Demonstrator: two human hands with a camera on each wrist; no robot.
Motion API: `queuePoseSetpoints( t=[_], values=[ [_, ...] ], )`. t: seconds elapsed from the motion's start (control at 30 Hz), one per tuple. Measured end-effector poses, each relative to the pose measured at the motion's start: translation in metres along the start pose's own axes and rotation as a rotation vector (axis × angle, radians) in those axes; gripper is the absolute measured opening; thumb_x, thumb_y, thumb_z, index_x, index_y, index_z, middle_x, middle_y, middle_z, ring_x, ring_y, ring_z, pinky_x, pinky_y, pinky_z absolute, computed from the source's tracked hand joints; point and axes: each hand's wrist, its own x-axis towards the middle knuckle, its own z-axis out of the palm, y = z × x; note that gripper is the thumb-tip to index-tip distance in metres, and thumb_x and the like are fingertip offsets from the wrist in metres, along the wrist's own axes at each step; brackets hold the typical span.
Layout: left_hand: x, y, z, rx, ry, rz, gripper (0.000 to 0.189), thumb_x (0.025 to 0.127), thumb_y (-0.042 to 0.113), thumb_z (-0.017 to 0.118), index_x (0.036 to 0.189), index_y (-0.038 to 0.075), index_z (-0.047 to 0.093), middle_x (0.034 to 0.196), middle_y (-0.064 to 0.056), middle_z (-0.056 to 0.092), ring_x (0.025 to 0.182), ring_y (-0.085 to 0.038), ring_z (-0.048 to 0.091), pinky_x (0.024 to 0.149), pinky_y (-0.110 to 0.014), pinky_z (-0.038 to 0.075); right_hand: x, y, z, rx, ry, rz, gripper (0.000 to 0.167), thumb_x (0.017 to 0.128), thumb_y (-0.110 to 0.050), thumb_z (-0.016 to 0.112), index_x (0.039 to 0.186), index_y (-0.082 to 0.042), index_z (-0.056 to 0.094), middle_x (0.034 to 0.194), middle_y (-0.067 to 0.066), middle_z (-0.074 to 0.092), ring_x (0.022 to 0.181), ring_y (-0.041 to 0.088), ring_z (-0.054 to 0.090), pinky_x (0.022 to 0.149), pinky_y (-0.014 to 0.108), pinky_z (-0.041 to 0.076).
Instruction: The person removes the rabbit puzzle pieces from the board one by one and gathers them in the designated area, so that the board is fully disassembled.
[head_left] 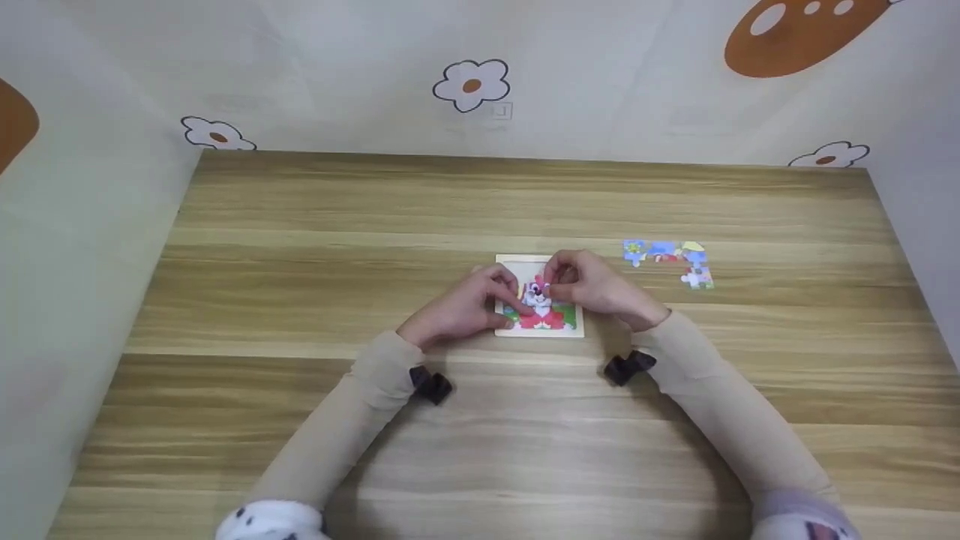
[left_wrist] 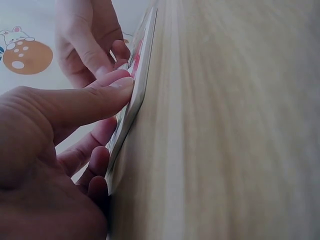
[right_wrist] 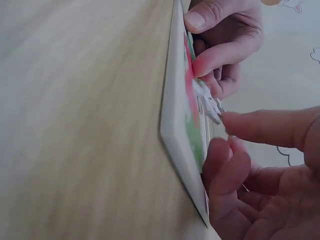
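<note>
A small jigsaw puzzle in a pale wooden tray (head_left: 538, 334) lies on the table, showing a cartoon animal in red over green. My left hand (head_left: 472, 304) is at the tray's left side, its index finger pressing the picture and its thumb at the lower left corner. From the upper right, my right hand (head_left: 596, 285) reaches over the tray. Between its thumb and index finger it pinches a whitish puzzle piece (right_wrist: 214, 109), which is tilted up from the picture in the right wrist view. The tray's upper part shows bare backing.
Several loose puzzle pieces (head_left: 697, 276) lie in a bent row to the right of the tray. The wood-grain table (head_left: 300, 300) runs back to a wall (head_left: 337, 75) with flower prints. A small black device (head_left: 431, 385) is on the left wrist, another (head_left: 630, 367) on the right.
</note>
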Motion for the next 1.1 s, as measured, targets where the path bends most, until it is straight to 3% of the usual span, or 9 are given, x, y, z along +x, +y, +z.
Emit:
queuePoseSetpoints(
  t=[0.13,0.5,0.8,1.1],
  values=[
    [0.000,0.000,0.000,0.000,0.001,0.003,0.026,0.077,-0.002,0.075,0.101,0.009,0.077,0.109,-0.004,0.052,0.109,-0.023,0.041,0.096,-0.037,0.030,0.002,0.002,0.000,0.073,-0.032,-0.010,0.012,0.084,0.006,0.059,0.095,0.003,0.058,0.088,0.010,0.059,0.082,0.017,0.055,0.075,0.025,0.044],
    [-0.001,-0.002,-0.001,0.012,-0.003,0.042,0.024,0.078,0.000,0.075,0.101,0.008,0.077,0.110,-0.005,0.052,0.110,-0.024,0.038,0.095,-0.037,0.028,0.001,0.003,-0.001,0.079,-0.041,-0.091,0.009,0.087,0.005,0.060,0.095,0.005,0.057,0.085,0.009,0.058,0.079,0.017,0.055,0.072,0.023,0.045],
    [-0.001,-0.002,-0.002,0.005,-0.016,0.010,0.024,0.079,0.001,0.074,0.102,0.010,0.077,0.113,-0.003,0.051,0.111,-0.023,0.038,0.096,-0.038,0.028,-0.005,0.001,-0.010,0.130,-0.007,-0.022,0.010,0.087,0.001,0.061,0.096,0.001,0.058,0.088,0.009,0.058,0.080,0.020,0.056,0.071,0.028,0.045],
    [-0.002,-0.001,-0.003,0.011,-0.022,0.019,0.025,0.079,0.001,0.074,0.103,0.010,0.077,0.110,-0.002,0.052,0.110,-0.022,0.040,0.098,-0.040,0.027,-0.011,0.005,-0.018,0.180,0.000,0.032,0.013,0.089,-0.002,0.062,0.099,0.002,0.056,0.090,0.010,0.058,0.078,0.019,0.057,0.066,0.026,0.049]
  ],
)
